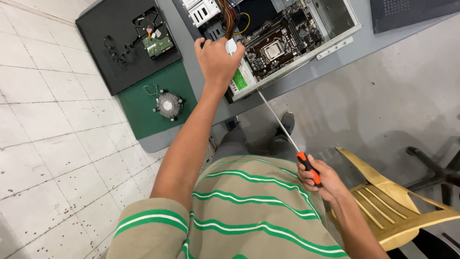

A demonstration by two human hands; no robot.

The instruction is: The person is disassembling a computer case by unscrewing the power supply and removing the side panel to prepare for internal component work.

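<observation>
Striped beige-and-green shirt below me, both my hands busy at the open grey metal computer case (335, 47).

Right hand (320, 180) is clenched round one orange-and-black-handled long-shaft screwdriver (309, 168), held back from the case's near edge, its tip close to that edge. Left hand (218, 60) grips a white connector (231, 45) on the bundle of coloured cables (226, 17) inside the case, above a green-labelled drive (242, 79). Judging by this, stripping is partway: the case is already open, with one round finned cooler fan (168, 104) and one bare hard drive (155, 41) lying left of it, while one motherboard (278, 36) sits inside. One yellow plastic chair (397, 201) stands right of the case.
</observation>
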